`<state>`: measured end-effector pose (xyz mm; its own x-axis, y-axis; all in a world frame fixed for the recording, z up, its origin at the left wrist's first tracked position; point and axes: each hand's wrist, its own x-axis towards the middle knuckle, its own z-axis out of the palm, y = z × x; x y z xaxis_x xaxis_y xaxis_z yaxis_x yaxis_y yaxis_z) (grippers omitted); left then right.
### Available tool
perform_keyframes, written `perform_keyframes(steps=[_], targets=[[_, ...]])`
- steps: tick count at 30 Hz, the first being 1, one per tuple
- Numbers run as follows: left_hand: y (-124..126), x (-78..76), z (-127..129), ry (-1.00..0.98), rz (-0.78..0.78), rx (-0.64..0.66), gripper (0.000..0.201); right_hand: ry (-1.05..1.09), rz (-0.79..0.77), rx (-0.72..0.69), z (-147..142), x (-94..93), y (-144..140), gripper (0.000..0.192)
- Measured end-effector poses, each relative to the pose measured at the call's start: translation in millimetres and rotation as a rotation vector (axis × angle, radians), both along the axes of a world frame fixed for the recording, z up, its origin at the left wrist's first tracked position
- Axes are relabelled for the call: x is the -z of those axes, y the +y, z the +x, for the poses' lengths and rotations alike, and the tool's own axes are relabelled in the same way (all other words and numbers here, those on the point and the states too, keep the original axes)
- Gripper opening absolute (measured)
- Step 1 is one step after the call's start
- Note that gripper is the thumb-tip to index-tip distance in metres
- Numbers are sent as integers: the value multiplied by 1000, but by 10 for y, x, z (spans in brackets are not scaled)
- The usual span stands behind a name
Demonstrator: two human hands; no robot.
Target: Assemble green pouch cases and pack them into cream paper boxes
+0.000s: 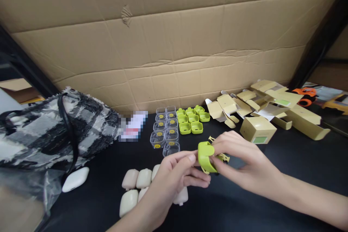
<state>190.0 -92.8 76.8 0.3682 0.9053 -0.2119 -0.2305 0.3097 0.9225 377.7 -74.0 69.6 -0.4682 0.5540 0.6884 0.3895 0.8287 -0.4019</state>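
My left hand [174,177] and my right hand [241,159] meet over the black table [272,195], both gripping one lime-green plastic case [205,156]. A small yellowish clip piece [224,158] sticks out between my right fingers beside the case. Behind the hands stand a block of lime-green case parts [191,119] and several clear plastic shells with yellow smiley stickers [164,130]. Several cream-white rounded cases [136,185] lie under and left of my left hand.
Small tan cardboard boxes [258,112], some folded and some flat, are heaped at the right. A black-and-white fringed bag [54,127] and a white oval case [75,179] lie at the left. A large cardboard sheet [174,43] walls the back. An orange tool [306,96] sits far right.
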Motion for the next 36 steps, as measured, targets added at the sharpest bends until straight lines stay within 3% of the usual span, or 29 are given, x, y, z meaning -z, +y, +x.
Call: perform_keyframes(steps=[6,12,17,21,26,36], targets=[[37,50,-47,326,289,-29,15,71,-247,-22,-19,-23,2,14],[8,21,-89,501,436,-28,17,113,-223,-61,-7,-40,-32,7],[45,26,-89,507,478,-6,12,8,-222,-49,-16,-8,-71,70],[67,7,-100,597,564,18,12,-81,-274,-46,-45,34,-103,54],[70,-33,-131,649,622,19,9,-67,-163,-25,-42,27,-111,49],[100,29,-133,659,582,8,15,-135,-126,14,-53,20,-127,43]])
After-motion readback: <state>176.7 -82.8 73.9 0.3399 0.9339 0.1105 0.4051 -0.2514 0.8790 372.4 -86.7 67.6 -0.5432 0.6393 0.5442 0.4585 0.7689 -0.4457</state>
